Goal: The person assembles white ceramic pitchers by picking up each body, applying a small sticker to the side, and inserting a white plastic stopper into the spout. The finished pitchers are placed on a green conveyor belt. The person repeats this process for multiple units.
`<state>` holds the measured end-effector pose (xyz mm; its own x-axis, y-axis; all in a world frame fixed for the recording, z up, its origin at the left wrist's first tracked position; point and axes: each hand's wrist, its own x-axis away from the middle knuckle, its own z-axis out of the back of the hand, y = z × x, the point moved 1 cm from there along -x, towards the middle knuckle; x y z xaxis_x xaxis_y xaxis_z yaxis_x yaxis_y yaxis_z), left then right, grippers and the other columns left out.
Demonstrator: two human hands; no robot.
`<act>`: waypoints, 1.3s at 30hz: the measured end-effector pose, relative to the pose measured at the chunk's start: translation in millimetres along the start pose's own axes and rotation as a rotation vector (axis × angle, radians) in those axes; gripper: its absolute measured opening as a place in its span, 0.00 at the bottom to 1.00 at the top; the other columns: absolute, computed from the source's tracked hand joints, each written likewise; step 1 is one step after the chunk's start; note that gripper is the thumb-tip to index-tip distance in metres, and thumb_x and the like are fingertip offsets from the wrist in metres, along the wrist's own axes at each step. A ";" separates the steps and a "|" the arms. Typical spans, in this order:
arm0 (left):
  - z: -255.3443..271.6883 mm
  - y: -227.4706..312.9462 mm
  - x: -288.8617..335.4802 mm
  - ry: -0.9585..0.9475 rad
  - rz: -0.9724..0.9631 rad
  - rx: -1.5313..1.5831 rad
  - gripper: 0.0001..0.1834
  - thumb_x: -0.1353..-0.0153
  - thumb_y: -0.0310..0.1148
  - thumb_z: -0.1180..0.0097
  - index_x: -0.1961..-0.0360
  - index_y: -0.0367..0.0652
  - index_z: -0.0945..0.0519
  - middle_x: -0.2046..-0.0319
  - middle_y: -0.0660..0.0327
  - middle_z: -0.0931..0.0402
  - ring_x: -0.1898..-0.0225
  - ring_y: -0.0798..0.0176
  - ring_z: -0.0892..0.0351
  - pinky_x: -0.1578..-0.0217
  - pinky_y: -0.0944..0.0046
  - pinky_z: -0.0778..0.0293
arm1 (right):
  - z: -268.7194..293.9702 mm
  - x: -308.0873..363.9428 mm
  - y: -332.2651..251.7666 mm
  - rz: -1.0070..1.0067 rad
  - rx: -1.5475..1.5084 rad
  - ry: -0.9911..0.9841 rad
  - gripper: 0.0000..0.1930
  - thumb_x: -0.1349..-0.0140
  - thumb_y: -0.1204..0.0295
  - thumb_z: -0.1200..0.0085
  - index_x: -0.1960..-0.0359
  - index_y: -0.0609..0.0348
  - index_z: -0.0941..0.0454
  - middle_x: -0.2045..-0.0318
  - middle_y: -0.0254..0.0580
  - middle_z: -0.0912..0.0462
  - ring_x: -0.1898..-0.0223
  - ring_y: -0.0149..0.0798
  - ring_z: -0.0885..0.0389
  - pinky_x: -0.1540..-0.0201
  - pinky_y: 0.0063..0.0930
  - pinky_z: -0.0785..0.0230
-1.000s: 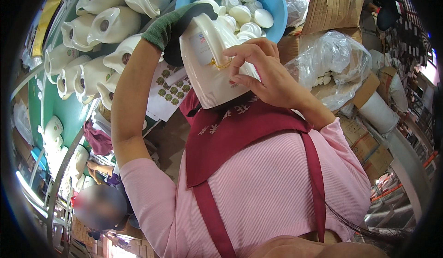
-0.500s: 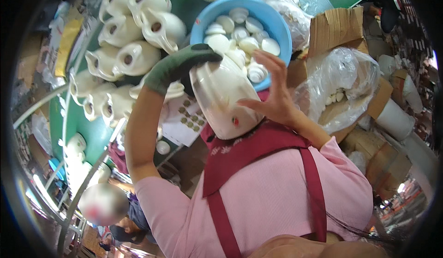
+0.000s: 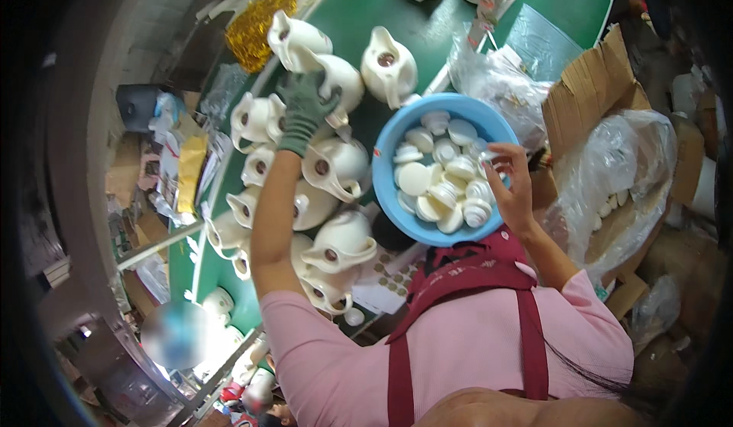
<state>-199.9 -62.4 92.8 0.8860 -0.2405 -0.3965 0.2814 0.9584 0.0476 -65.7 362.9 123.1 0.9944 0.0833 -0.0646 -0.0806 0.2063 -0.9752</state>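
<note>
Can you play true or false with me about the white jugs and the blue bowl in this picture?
1. The round blue plastic bowl holds small white lids. True.
2. The left hand is bare. False: it wears a dark green glove and rests on a white ceramic jug.
3. The right hand reaches into the bowl. True: its fingers are at the lids near the rim.
4. The jugs lie on a red table. False: they lie on a green surface.

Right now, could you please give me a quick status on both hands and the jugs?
Left hand, gloved, gripping a white jug on the green belt. Right hand bare, picking lids from the blue bowl. Jugs crowd the left.
</note>
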 end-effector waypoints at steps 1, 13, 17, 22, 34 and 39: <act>-13.8 0.8 -2.3 -0.028 -0.013 -0.036 0.26 0.49 0.53 0.30 0.56 0.46 0.17 0.60 0.53 0.18 0.55 0.45 0.22 0.45 0.43 0.34 | -0.6 -1.0 8.2 -0.027 0.008 0.004 0.17 0.37 0.82 0.41 0.47 0.57 0.25 0.51 0.38 0.24 0.56 0.32 0.23 0.56 0.25 0.29; -113.8 -174.8 -76.3 -0.295 0.250 -0.172 0.65 0.62 0.49 0.22 0.24 0.46 0.44 0.33 0.46 0.32 0.30 0.47 0.35 0.33 0.41 0.40 | -7.6 -37.6 46.8 -0.155 -0.049 0.014 0.19 0.39 0.82 0.41 0.47 0.58 0.27 0.52 0.38 0.25 0.59 0.30 0.23 0.55 0.25 0.29; -85.9 -245.1 -43.0 -0.103 0.523 0.146 0.59 0.57 0.50 0.23 0.25 0.49 0.41 0.42 0.47 0.23 0.41 0.47 0.23 0.41 0.37 0.33 | -9.7 -42.4 33.3 -0.144 -0.168 -0.007 0.20 0.40 0.82 0.38 0.46 0.59 0.27 0.52 0.38 0.25 0.57 0.30 0.23 0.54 0.23 0.28; 25.4 -114.4 -27.7 0.375 0.317 -0.110 0.33 0.50 0.57 0.28 0.57 0.38 0.18 0.56 0.43 0.19 0.53 0.41 0.20 0.49 0.47 0.28 | -6.2 -32.8 36.7 -0.124 -0.211 -0.070 0.22 0.39 0.82 0.37 0.44 0.60 0.30 0.49 0.37 0.25 0.58 0.28 0.22 0.54 0.24 0.27; 181.5 92.7 230.3 -0.220 0.637 1.096 0.18 0.35 0.30 0.49 0.46 0.39 0.18 0.37 0.57 0.25 0.35 0.60 0.30 0.30 0.59 0.40 | -11.1 27.1 -85.3 -0.294 -0.732 -0.645 0.24 0.38 0.86 0.41 0.41 0.62 0.31 0.44 0.45 0.26 0.52 0.33 0.19 0.47 0.26 0.23; 70.9 166.3 228.9 -0.706 0.645 1.481 0.25 0.42 0.33 0.40 0.42 0.40 0.22 0.49 0.53 0.21 0.46 0.56 0.22 0.43 0.56 0.25 | -18.2 72.4 -100.8 -0.281 -0.474 -0.879 0.25 0.38 0.88 0.43 0.40 0.60 0.33 0.44 0.41 0.25 0.55 0.28 0.21 0.47 0.27 0.24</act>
<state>75.8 31.1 75.0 0.8437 -0.3125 0.4364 -0.4335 0.0827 0.8974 15.7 330.4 212.9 0.5576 0.8125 0.1700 0.3712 -0.0609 -0.9266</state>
